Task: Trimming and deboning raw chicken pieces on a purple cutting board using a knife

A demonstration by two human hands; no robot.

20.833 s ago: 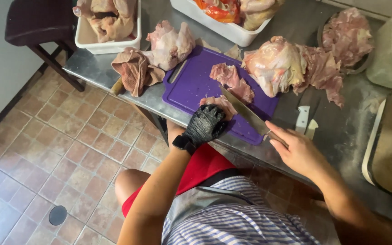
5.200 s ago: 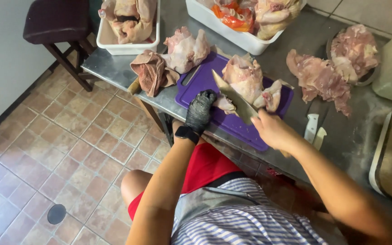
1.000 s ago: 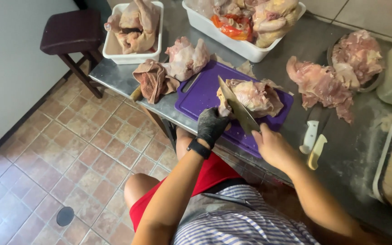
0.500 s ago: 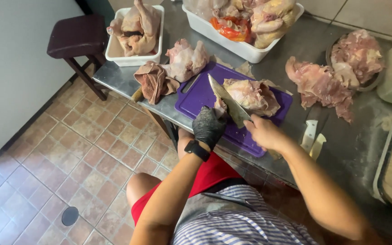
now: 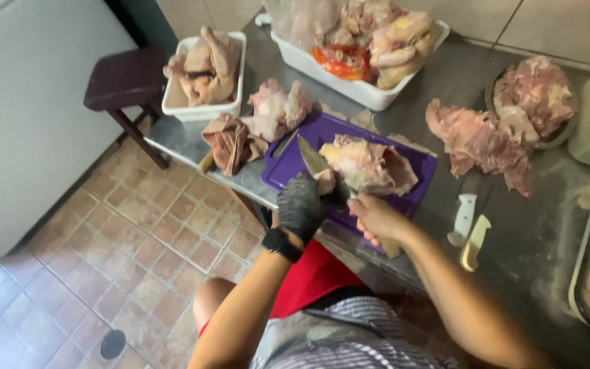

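The chicken (image 5: 370, 164) lies on the purple board (image 5: 418, 164), near the table's front edge, and a small cut piece (image 5: 325, 180) sits at its left end. My left hand (image 5: 300, 205) (in a black glove) has its fingers curled down onto that piece, pressing it to the board. My right hand (image 5: 375, 217), bare, is closed around the handle of the knife (image 5: 314, 158); the blade slants up and to the left, over the board, between my gloved fingers and the carcass.

Just left of the board, a brownish heap of skin (image 5: 230, 141) lies on the steel table (image 5: 541, 225), with another pale piece of chicken (image 5: 278, 109) behind it. A small white tub (image 5: 235, 102) at the table's left corner holds more pieces. Behind the board stands a long white tray (image 5: 349, 85) piled with chicken parts and something orange-red. To the right, a stripped carcass (image 5: 476, 140) lies on the bare steel, and behind it a round dish (image 5: 560, 140) holds more meat. Two spare knives (image 5: 469, 229) lie side by side (white and cream handles) right of my forearm.

A dark stool (image 5: 121, 82) stands on the tiled floor (image 5: 104, 273) beside the table's left end.
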